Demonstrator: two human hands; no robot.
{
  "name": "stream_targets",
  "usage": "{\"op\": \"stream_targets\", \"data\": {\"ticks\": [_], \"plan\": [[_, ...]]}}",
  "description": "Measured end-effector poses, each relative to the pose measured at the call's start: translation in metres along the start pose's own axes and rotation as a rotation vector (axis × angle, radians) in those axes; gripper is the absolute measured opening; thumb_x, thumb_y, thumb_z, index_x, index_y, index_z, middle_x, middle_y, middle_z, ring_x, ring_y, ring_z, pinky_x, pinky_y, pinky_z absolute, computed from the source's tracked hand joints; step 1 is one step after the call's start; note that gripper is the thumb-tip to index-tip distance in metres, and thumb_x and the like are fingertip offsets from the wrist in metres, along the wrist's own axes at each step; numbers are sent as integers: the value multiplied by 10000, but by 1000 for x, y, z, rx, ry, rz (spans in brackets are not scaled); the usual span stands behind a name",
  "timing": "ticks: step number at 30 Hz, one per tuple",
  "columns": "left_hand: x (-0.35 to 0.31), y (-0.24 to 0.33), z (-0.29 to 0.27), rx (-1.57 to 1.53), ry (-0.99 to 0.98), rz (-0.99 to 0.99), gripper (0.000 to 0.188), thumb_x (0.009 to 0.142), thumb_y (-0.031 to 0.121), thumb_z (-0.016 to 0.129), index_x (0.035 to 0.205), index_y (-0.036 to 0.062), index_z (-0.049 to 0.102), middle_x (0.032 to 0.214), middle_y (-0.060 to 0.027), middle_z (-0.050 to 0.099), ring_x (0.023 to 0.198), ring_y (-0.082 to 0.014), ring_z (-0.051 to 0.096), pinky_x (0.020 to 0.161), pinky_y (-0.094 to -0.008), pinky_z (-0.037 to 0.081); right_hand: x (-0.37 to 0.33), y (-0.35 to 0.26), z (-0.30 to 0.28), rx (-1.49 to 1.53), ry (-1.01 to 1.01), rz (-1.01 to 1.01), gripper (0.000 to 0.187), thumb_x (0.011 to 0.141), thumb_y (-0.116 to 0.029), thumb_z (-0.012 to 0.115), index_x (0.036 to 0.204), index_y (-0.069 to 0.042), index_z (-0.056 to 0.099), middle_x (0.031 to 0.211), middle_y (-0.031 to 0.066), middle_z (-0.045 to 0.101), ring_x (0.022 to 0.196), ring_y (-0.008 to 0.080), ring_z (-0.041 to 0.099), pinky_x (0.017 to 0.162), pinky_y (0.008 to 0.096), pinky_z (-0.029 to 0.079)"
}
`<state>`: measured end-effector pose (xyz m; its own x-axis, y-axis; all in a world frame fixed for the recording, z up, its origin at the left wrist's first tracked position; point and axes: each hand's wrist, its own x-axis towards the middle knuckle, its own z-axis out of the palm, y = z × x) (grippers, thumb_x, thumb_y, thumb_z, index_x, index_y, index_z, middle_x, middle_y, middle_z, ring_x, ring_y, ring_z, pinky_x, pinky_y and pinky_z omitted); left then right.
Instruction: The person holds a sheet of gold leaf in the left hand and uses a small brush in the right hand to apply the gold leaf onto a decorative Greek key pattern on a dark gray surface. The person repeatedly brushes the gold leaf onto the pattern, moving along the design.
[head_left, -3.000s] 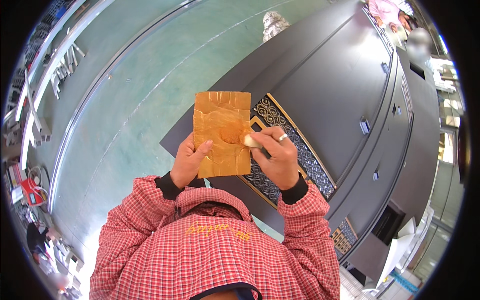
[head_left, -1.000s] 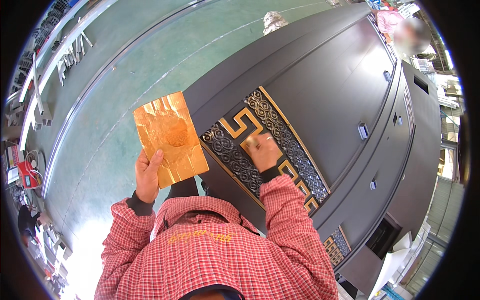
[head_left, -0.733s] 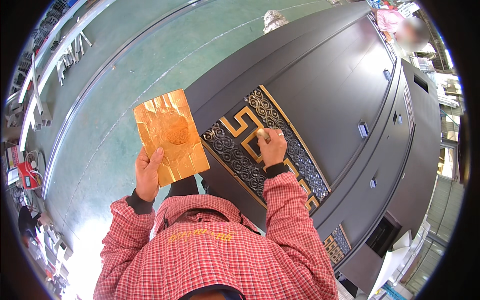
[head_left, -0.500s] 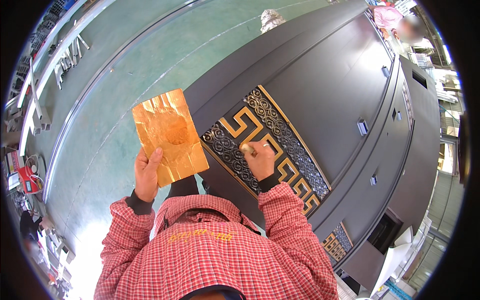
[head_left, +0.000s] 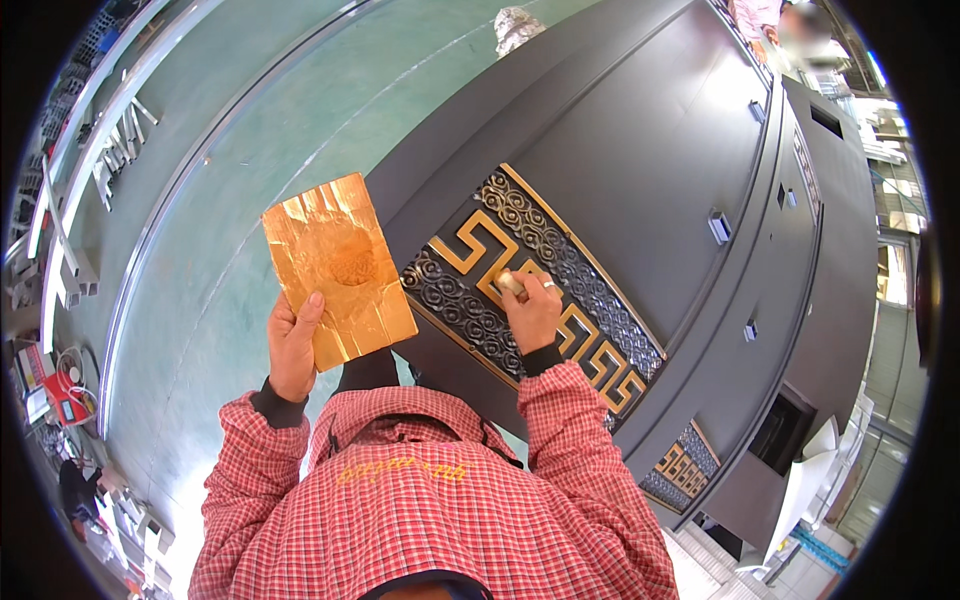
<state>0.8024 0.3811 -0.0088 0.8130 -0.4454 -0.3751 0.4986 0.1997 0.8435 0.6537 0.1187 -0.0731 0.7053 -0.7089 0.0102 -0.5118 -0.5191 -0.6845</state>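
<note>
- Dark panel (head_left: pixel 610 150) is stretching from in front of the person toward the upper right of the view, with a few small metal pieces (head_left: pixel 721 228) standing on it.
- Patterned strip (head_left: pixel 578 275) is lying across the near part of the panel, black swirls running along both sides of a gold key pattern (head_left: pixel 499 231).
- Gold board (head_left: pixel 338 265) is hanging in the air left of the strip, its wrinkled face pointing up and showing a rough orange-brown patch (head_left: pixel 352 267).
- Left hand (head_left: pixel 293 345) is gripping the board by its lower left edge, the thumb lying on the front while the other fingers are mostly hiding behind.
- Right hand (head_left: pixel 535 312) is reaching over the strip, its fingers pinching a pale pad (head_left: pixel 508 283).
- At those fingertips, the pad is sitting over the gold key pattern; whether it is touching, I cannot tell.
- Silver ring (head_left: pixel 548 285) is circling one finger of the right hand.
</note>
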Motion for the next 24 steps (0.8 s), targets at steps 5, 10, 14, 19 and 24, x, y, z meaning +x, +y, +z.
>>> {"op": "stream_targets", "data": {"ticks": [5, 10, 14, 19, 24], "plan": [[13, 5, 2, 29, -50, -13, 302, 966, 145, 506, 1224, -9, 478, 1166, -83, 597, 1010, -140, 596, 860, -289, 490, -11, 10, 22, -53, -49, -2, 166, 750, -62, 695, 908, -38, 650, 855, 101, 570, 699, 259, 614, 628, 331, 512], [29, 11, 2, 19, -95, -48, 316, 963, 149, 512, 1236, -7, 472, 1168, -82, 595, 1013, -140, 594, 860, -289, 490, -20, -12, 11, 27, 3, 61, 173, 747, -67, 711, 907, -37, 652, 848, 95, 569, 643, 234, 613, 577, 313, 504], [40, 18, 7, 38, -137, -62, 320, 961, 151, 514, 1236, -7, 471, 1167, -81, 594, 1013, -140, 593, 860, -290, 490, -8, -1, 25, -37, 96, 63, 138, 767, -91, 695, 901, -74, 664, 841, 77, 566, 620, 240, 602, 564, 332, 493], [56, 23, -1, 59, -191, -81, 316, 960, 151, 516, 1230, -8, 472, 1166, -81, 594, 1011, -141, 593, 862, -294, 490, -33, 1, 17, -43, 197, 118, 133, 735, -89, 712, 858, -79, 661, 853, 76, 574, 622, 246, 603, 571, 331, 499], [69, 24, 0, 71, -258, -105, 312, 962, 147, 514, 1229, -7, 470, 1166, -81, 594, 1010, -141, 594, 862, -296, 491, -33, -11, 43, 46, 268, 118, 158, 719, -61, 716, 847, -62, 625, 822, 87, 561, 632, 251, 608, 568, 339, 498]]}}
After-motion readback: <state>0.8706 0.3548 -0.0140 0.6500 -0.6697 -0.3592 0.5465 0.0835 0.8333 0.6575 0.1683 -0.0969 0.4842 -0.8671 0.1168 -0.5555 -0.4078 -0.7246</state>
